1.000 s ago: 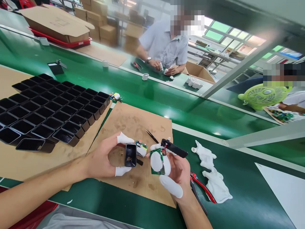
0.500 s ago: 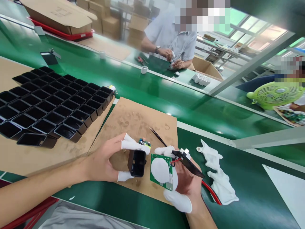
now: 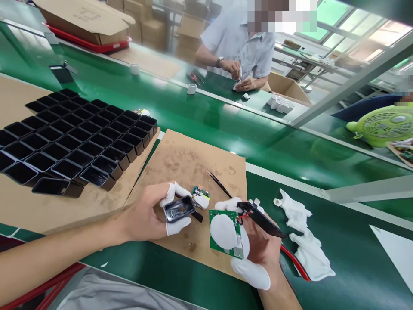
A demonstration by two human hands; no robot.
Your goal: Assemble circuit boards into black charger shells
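Observation:
My left hand (image 3: pixel 155 211), with white finger cots on its fingertips, grips a small black plastic case (image 3: pixel 179 209) whose open end faces me. In my right hand (image 3: pixel 258 254) is a green circuit board (image 3: pixel 226 232) with a white round patch on it. Red and black wires join the board to a black panel (image 3: pixel 261 220), which also rests in that hand. Beyond the case, a small circuit board with components (image 3: pixel 200 197) lies on the cardboard sheet (image 3: pixel 193 150). Black tweezers (image 3: pixel 221 184) lie near my right fingertips.
Rows of black cases (image 3: pixel 80 142) fill the left side. White finger cots (image 3: pixel 306 241) and a red-handled tool (image 3: pixel 297 262) lie at right. Across the green bench (image 3: pixel 180 112) sits a co-worker (image 3: pixel 238 47); a green fan (image 3: pixel 383 125) stands far right.
The black case in my left hand has turned from upright to lying sideways, showing its inside. My right hand keeps hold of the board and panel. The view has shifted slightly.

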